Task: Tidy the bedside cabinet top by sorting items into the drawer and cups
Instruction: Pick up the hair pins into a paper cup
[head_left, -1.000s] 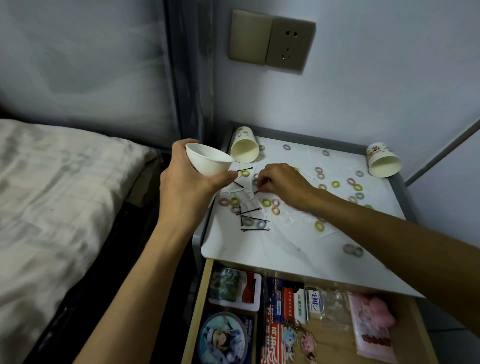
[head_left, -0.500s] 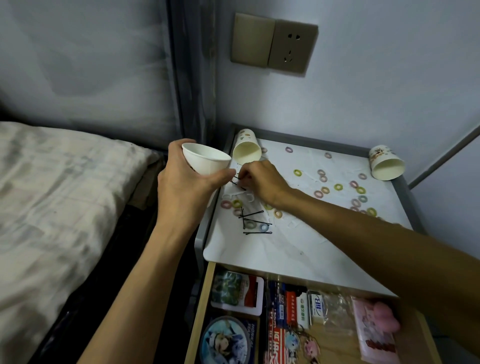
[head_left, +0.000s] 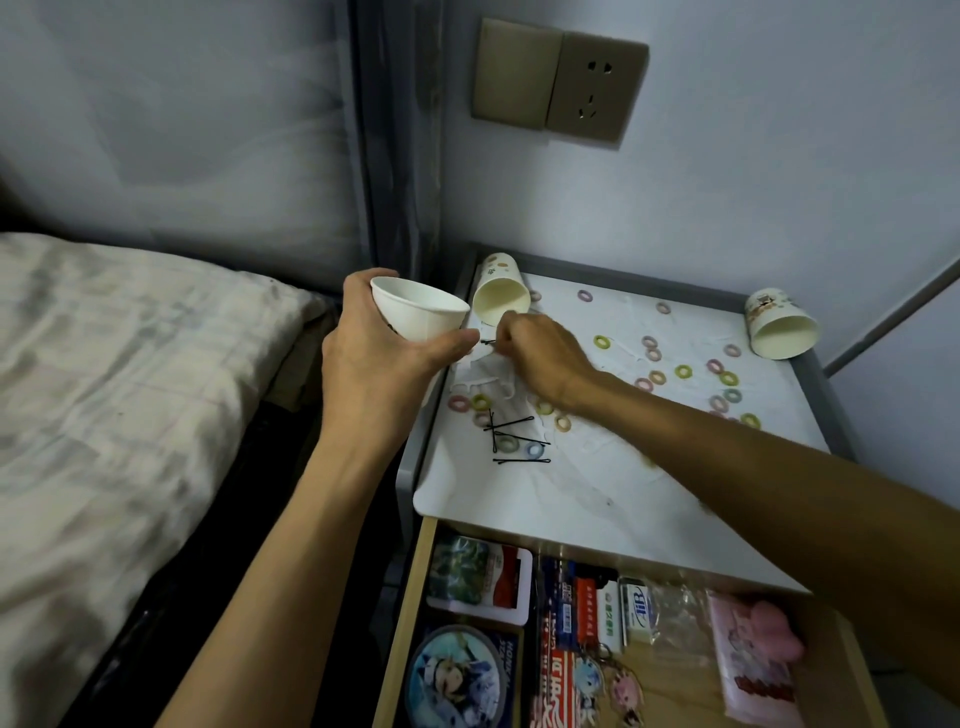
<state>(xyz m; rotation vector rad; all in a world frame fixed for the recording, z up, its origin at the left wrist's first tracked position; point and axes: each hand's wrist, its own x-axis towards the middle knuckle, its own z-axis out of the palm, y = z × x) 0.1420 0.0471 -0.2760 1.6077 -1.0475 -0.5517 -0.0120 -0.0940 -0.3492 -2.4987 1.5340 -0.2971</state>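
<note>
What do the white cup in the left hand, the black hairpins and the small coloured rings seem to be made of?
White cup: probably paper, matte, judging by its thin wall and rolled rim. Black hairpins: likely thin metal wire with a dark coating; they lie as fine, straight lines. Coloured rings: perhaps elastic or plastic; too small to tell.

Only blurred blue letters, perhaps "BR", show on a small white box (head_left: 638, 613) in the drawer (head_left: 410, 597).
</note>
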